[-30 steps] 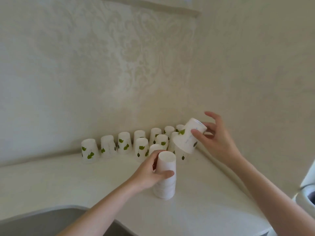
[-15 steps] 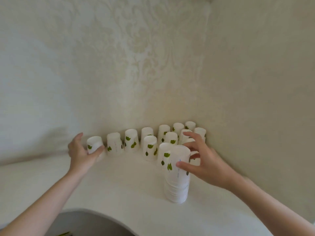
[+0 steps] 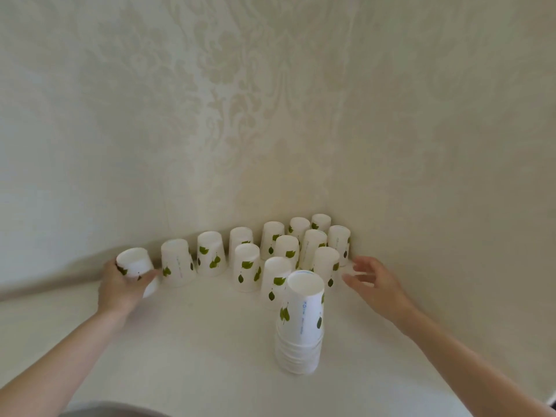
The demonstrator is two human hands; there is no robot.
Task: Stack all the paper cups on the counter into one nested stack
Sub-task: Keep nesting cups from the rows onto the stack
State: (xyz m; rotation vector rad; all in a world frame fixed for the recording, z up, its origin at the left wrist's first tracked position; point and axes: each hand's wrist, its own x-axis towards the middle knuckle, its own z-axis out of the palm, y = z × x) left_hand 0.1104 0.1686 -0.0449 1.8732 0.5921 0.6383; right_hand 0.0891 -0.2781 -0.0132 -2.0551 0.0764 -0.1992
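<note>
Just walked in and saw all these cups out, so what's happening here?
A person is gathering upside-down paper cups into one nested stack, which stands at the front of the white counter. The left hand is gripping the leftmost cup of the row along the wall and tilting it. The right hand is open, reaching toward the cluster of loose cups in the corner. About a dozen cups are not yet stacked.
</note>
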